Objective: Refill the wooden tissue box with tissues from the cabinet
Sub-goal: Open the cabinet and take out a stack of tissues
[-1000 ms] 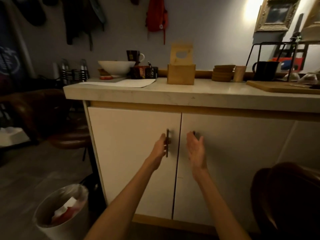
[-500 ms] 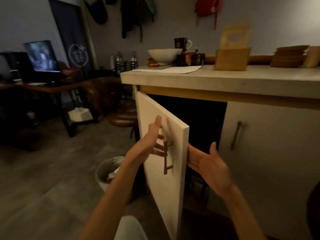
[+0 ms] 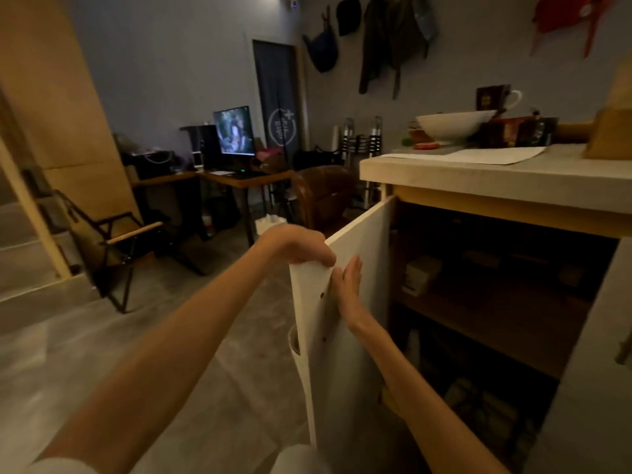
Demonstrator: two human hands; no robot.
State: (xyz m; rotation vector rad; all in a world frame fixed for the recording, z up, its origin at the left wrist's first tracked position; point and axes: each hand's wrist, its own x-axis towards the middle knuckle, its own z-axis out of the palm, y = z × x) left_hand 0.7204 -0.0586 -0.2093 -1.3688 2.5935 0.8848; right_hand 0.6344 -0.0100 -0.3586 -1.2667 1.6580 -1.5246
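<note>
Left hand (image 3: 301, 246) gripped the top corner of the open cabinet door (image 3: 345, 336), fingers curled over its edge. Right hand (image 3: 347, 285) lay flat and open against the door's inner face, holding nothing. Both forearms and the door stood between the camera and the left part of the cabinet (image 3: 496, 302). Its interior was dark, with 2 shelves visible; a pale box (image 3: 419, 275) sat on the upper shelf, contents unclear. Only an edge of the wooden tissue box (image 3: 612, 135) showed, on the counter (image 3: 513, 179) at far right, beside a sheet of paper (image 3: 492, 155) and a white bowl (image 3: 451, 124). Beyond were a grey floor, a chair (image 3: 113, 241), a desk with a lit monitor (image 3: 234, 130) and coats (image 3: 390, 42) on the wall.
</note>
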